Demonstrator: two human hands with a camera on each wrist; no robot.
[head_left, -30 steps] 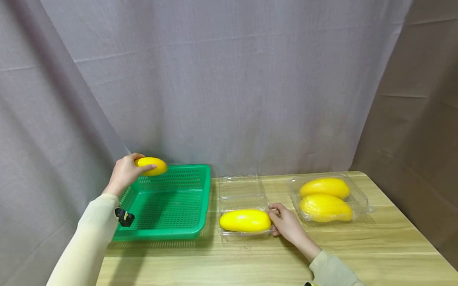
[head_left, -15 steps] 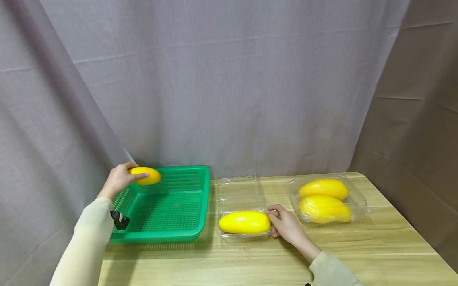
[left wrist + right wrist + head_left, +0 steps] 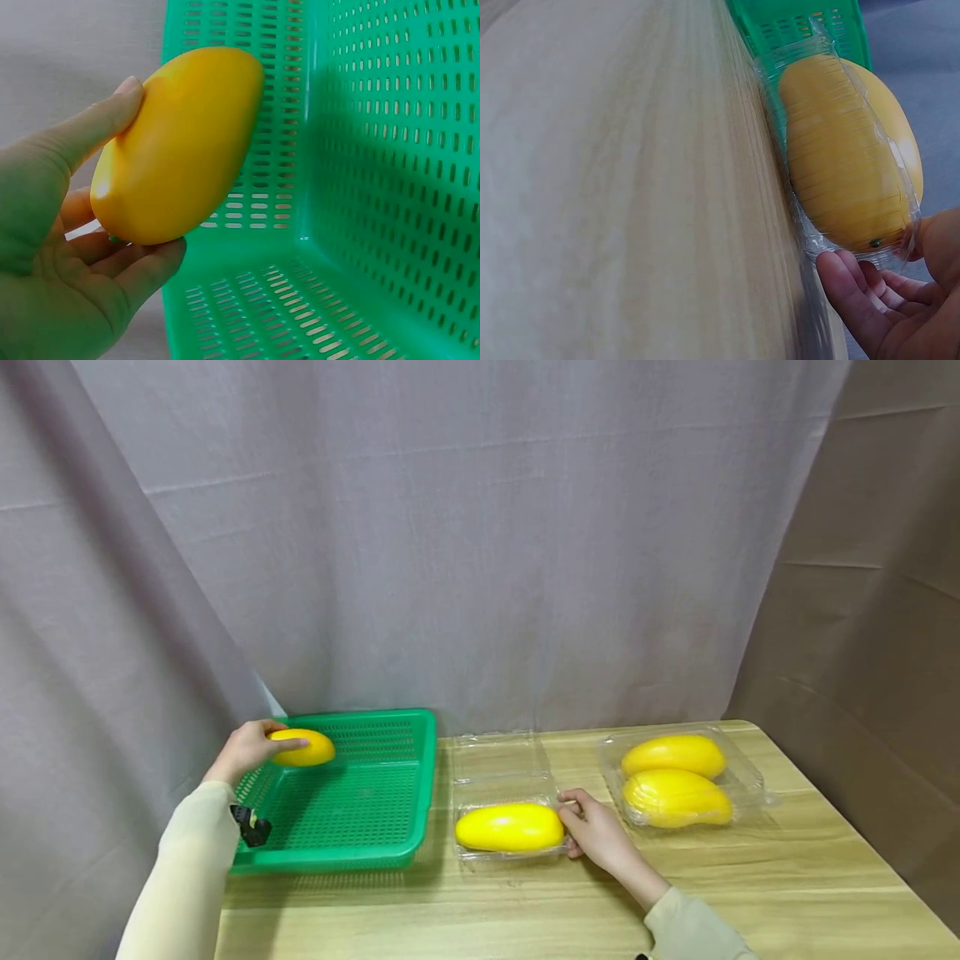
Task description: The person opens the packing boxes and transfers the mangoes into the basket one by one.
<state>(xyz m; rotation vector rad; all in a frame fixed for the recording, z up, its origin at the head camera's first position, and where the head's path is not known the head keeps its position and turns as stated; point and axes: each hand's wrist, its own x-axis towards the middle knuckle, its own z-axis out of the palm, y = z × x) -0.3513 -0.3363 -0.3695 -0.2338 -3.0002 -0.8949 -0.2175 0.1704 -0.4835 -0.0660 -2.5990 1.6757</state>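
Note:
My left hand [image 3: 243,750] grips a yellow mango [image 3: 184,142] between thumb and fingers, over the far left corner of a green slotted basket [image 3: 427,777]. In the left wrist view the mango's small green stem end shows beside the fingers. My right hand [image 3: 596,831] holds the right edge of a clear plastic clamshell box [image 3: 498,760], whose lid stands folded back toward the curtain. A second yellow mango [image 3: 510,827] lies inside its front half. In the right wrist view, fingers and thumb pinch the box wall near that mango's stem end.
Farther right on the wooden table [image 3: 810,852] is another clear clamshell box [image 3: 742,768], with two yellow mangoes [image 3: 675,777] under its plastic. A grey curtain [image 3: 480,543] hangs right behind the table, and folds of it rise at the left of the basket.
My left hand has lowered the mango from above the basket's far rim down toward its inside, and slightly left. The right hand keeps its hold on the box.

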